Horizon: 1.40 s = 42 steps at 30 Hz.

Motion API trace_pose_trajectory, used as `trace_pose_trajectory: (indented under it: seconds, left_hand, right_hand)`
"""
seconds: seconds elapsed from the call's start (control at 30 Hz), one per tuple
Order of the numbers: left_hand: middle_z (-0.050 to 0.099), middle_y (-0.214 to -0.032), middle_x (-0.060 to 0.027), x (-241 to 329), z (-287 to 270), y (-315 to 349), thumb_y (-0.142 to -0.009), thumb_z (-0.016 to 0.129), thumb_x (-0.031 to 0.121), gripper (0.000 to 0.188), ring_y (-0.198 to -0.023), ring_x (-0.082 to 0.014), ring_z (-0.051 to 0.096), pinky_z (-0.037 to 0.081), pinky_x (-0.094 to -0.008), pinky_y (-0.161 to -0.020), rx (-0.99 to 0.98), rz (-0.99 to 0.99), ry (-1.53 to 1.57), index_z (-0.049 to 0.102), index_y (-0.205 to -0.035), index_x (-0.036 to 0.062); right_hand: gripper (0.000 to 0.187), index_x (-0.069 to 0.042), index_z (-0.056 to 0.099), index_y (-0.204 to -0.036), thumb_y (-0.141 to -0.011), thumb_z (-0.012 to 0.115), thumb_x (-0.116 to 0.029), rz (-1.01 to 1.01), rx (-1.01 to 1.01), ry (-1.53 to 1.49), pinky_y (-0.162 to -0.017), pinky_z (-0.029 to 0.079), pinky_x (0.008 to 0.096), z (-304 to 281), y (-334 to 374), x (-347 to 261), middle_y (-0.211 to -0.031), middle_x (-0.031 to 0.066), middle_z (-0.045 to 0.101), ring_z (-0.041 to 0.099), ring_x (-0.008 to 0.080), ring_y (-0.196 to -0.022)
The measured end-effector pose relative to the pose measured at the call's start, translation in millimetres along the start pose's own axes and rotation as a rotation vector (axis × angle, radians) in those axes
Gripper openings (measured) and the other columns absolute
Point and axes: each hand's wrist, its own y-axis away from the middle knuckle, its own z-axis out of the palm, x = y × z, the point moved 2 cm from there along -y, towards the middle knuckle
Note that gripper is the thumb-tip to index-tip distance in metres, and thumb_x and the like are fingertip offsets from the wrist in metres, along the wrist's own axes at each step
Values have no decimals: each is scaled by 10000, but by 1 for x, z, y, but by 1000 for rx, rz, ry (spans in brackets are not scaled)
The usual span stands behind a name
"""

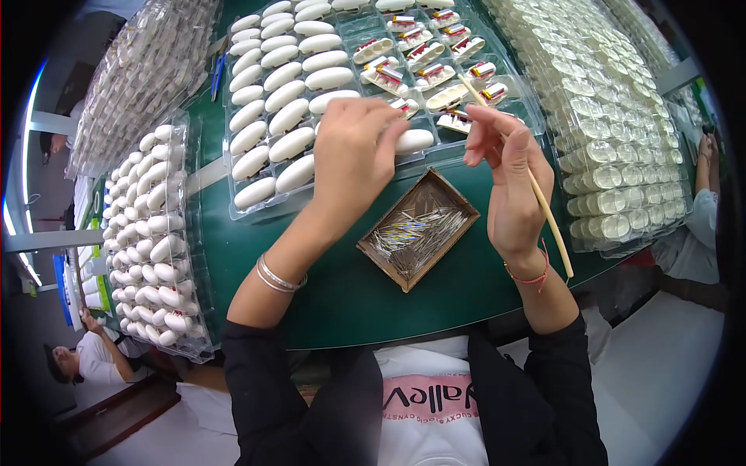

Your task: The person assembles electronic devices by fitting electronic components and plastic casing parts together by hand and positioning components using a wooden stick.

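My left hand point(353, 155) is over a clear plastic tray point(237, 208), its fingers bent and brought together. Its thumb lies beside a smooth white oval casing point(415, 140); whatever the fingertips pinch is hidden. My right hand point(513, 175) holds a thin pale wooden stick point(550, 217), which crosses the palm behind the thumb and slants up toward the tray. White oval casings point(289, 113) fill the tray's left rows. On its right lie opened casings with small silver-and-red batteries point(431, 71). Near me stands a small brown box point(402, 279) of thin shiny pins point(416, 229).
Another tray of white casings point(159, 248) stands left, with stacked clear trays point(148, 78) behind it. More stacked clear trays point(614, 147) rise on the right. A blue pen-like tool point(217, 76) lies by the main tray on the green tabletop point(326, 314). Other people sit at both sides.
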Motion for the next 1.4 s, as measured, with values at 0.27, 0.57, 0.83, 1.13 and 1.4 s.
trace_pose_trajectory:
  seconds: [0.27,0.57,0.83,1.13,1.4]
  left_hand:
    - [697,-1019,-136,-25,14,-48,-743,766,229,239,-994,-290,579,478,-363,-895,-393,-126,-313,756,-883,37]
    - [718,-963,-96,20,-64,12,-866,756,123,307,-848,-109,663,543,-244,-774,-278,-712,894,658,-1097,-54]
    - [698,-1036,-102,23,-77,70,-895,739,119,324,-915,-125,655,540,-255,-777,-286,-847,1208,638,-1146,-59]
    - [663,-1125,-107,18,-73,76,-915,722,149,415,-960,-121,643,533,-261,-825,-393,-911,1302,564,-1245,-47]
    - [643,-1185,-113,20,-68,91,-931,702,219,495,-1033,-124,625,507,-266,-864,-206,-931,1503,517,-1312,-38]
  right_hand:
    - [526,99,589,-1220,-1087,345,-348,70,-17,-13,-768,428,246,4,-1,0,-930,71,571,518,111,-803]
    - [330,73,587,-1252,-1048,470,-158,142,-110,-32,-818,480,240,16,9,-12,-1078,111,635,585,109,-862]
    - [240,0,673,-1119,-879,679,1,21,-319,-3,-728,525,253,37,22,-2,-1022,109,686,678,142,-842]
    - [287,-10,683,-1078,-806,700,79,-94,-288,-49,-769,557,292,39,24,8,-1016,138,698,696,207,-894]
    - [281,-10,668,-1049,-794,690,107,-458,-296,220,-768,573,333,39,27,0,-1054,189,667,694,270,-901]
